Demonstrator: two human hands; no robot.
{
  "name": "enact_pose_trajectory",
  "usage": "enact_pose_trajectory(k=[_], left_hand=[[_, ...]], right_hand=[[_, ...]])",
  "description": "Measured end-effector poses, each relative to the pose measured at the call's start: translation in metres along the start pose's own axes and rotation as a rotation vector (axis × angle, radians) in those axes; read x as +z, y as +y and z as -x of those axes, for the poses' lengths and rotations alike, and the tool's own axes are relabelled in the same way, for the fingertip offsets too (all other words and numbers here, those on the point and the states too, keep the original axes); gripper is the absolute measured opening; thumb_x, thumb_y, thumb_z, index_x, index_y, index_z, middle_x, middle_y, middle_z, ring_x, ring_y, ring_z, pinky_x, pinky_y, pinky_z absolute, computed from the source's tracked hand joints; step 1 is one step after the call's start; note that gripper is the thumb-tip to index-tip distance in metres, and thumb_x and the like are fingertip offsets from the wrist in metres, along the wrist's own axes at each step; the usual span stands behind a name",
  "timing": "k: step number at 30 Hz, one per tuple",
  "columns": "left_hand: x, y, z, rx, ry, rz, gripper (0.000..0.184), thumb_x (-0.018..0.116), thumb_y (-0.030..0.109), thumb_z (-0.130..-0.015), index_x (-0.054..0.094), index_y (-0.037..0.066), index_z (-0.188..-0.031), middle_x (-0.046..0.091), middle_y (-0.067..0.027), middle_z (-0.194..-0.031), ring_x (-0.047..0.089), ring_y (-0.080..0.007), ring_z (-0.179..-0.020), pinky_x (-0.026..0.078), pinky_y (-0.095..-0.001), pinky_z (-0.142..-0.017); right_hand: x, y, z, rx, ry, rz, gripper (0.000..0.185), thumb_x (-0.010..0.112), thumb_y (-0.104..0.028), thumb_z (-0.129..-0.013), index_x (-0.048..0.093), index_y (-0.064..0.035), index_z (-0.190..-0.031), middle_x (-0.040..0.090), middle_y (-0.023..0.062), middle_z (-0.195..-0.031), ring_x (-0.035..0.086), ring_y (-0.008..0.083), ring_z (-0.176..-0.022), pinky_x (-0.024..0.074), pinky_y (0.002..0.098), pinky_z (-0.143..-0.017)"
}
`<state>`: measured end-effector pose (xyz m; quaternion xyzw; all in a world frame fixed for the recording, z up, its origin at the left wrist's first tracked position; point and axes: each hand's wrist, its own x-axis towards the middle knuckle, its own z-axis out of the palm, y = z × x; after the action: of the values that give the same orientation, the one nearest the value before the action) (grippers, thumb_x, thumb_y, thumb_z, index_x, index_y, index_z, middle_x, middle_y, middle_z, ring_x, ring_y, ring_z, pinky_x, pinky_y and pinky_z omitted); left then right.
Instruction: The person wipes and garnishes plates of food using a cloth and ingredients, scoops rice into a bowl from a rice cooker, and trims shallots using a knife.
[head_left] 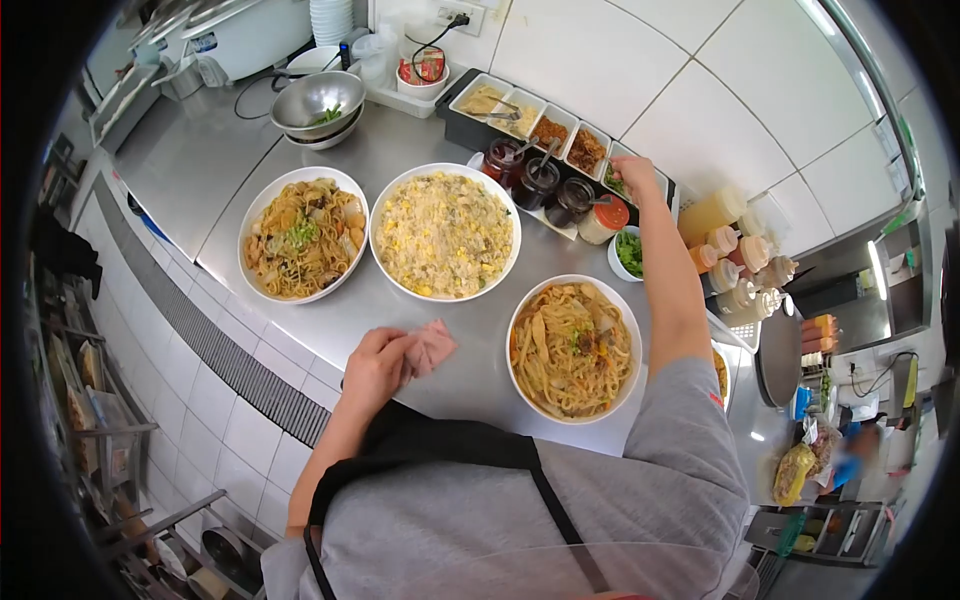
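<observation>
My left hand point(378, 365) is closed on a pink cloth point(430, 347) at the counter's front edge. My right hand point(636, 175) reaches into the rightmost compartment of the topping tray point(548, 112), over chopped greens point(613, 181); its fingers are bent together, and what they hold is too small to make out. Below my right forearm stands a bowl of noodles point(575, 349) with green bits on top. A bowl of fried rice point(445, 234) is in the middle, with another noodle bowl point(303, 235) at its left.
Sauce jars point(538, 183) and a red-lidded jar point(604, 219) line the tray's front, near a small bowl of green leaves point(629, 253). Squeeze bottles point(745, 300) stand right of my forearm. Metal bowls point(318, 103) sit at the back left. A tiled wall point(640, 60) rises behind.
</observation>
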<state>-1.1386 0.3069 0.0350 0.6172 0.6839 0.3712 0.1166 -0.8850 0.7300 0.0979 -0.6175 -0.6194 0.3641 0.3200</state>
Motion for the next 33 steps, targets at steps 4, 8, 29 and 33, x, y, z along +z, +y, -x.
enact_pose_trajectory(k=[4,8,29,33], left_hand=[[0.03,-0.023,0.001,0.095,-0.09,-0.035,0.023,0.055,0.001,-0.069,0.062,0.008,-0.089,0.058,-0.0073,-0.089,0.056,-0.0253,-0.085,0.047,-0.0336,-0.071],[0.025,-0.027,0.004,0.145,-0.048,0.014,0.027,0.056,0.004,-0.069,0.06,0.009,-0.095,0.057,-0.007,-0.095,0.055,-0.0256,-0.087,0.047,-0.0337,-0.073],[-0.145,-0.127,0.038,-0.102,0.024,0.287,0.018,0.058,0.002,-0.073,0.06,0.003,-0.091,0.059,-0.0115,-0.087,0.057,-0.0258,-0.08,0.046,-0.0303,-0.07],[-0.126,-0.111,0.006,0.12,-0.208,0.421,0.019,0.06,0.003,-0.071,0.061,0.007,-0.09,0.059,-0.0102,-0.087,0.058,-0.0265,-0.078,0.047,-0.0327,-0.07]], right_hand=[[-0.002,-0.006,0.007,0.053,0.019,-0.034,0.023,0.054,-0.006,-0.072,0.064,-0.0045,-0.093,0.049,-0.002,-0.052,0.023,0.0045,-0.033,0.0166,0.0224,-0.031],[-0.008,-0.02,-0.006,-0.112,-0.002,0.052,0.022,0.054,-0.009,-0.072,0.064,-0.0067,-0.092,0.049,-0.0029,-0.054,0.028,0.0042,-0.036,0.0184,0.0212,-0.032],[0.263,-0.18,0.265,-1.408,-0.115,0.717,0.034,0.053,-0.007,-0.065,0.059,-0.0067,-0.098,0.053,0.0058,-0.071,0.055,0.0217,-0.067,0.0463,0.0319,-0.057],[0.243,-0.216,0.274,-1.302,0.165,0.606,0.027,0.056,-0.006,-0.068,0.061,-0.0107,-0.094,0.054,0.0043,-0.069,0.056,0.0219,-0.062,0.0458,0.0312,-0.053]])
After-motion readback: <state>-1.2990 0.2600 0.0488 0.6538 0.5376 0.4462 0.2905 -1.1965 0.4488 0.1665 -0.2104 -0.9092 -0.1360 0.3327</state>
